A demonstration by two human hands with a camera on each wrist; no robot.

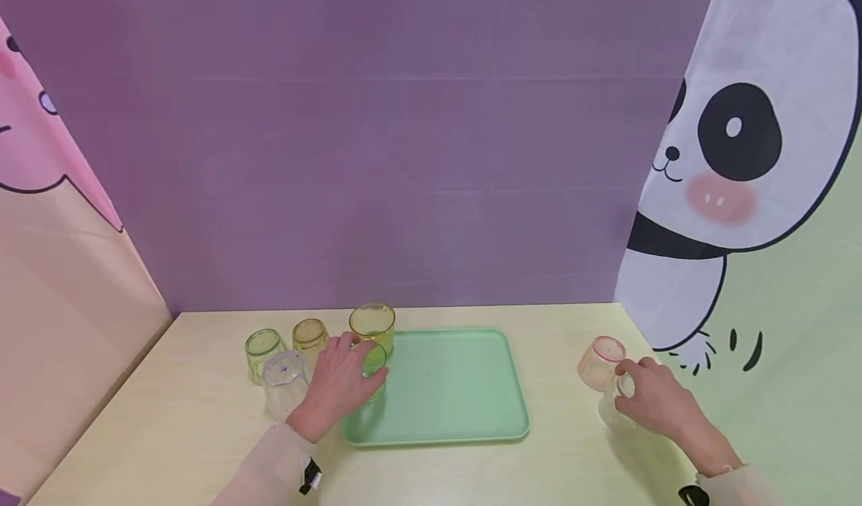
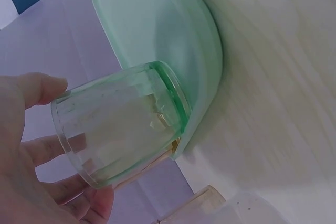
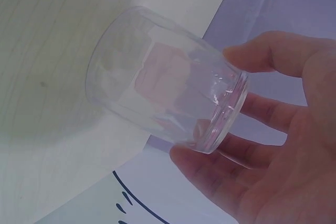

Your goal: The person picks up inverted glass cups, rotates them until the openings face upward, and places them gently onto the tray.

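My left hand (image 1: 339, 381) grips a green tinted drinking glass (image 2: 118, 124) near its rim, thumb on one side and fingers on the other. Mouth up, that glass stands over the left part of the mint green tray (image 1: 451, 390), its thick base at the tray surface. Behind it, at the tray's back left corner, is a yellow glass (image 1: 381, 334), also mouth up. Over the table's right side, my right hand (image 1: 656, 401) holds a clear glass (image 3: 157, 77) by its base end, mouth down. Just beyond sits an upside-down pink glass (image 1: 595, 367).
Left of the tray, an upside-down green glass (image 1: 263, 356), an amber glass (image 1: 309, 335) and a clear glass (image 1: 283, 386) stand close together beside my left wrist. A purple wall backdrop (image 1: 404, 154) rises behind the table; a panda-printed panel (image 1: 795, 281) borders the right.
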